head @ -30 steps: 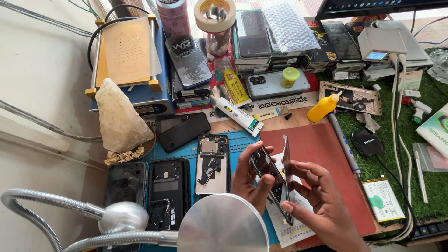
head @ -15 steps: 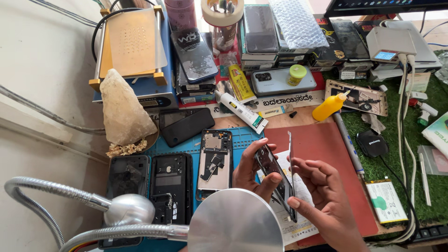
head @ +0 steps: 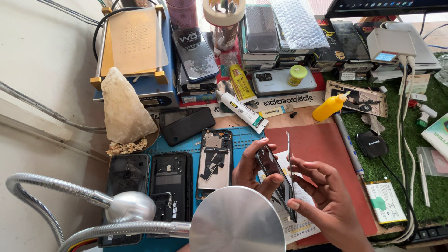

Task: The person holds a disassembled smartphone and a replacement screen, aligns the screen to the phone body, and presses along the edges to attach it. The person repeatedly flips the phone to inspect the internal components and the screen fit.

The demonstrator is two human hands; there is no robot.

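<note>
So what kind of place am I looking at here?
Most likely a phone repair bench. Opened phones lie on a blue mat, boxed spare parts are stacked behind, and both hands hold a dark phone panel.

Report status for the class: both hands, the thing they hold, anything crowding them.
Left hand and right hand both grip the dark phone screen panel, tilted on edge above the red mat. Lamp shade hides the wrists.

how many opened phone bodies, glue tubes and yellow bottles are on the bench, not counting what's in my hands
opened phone bodies on the blue mat: 3
glue tubes: 2
yellow bottle: 1
total: 6
</note>
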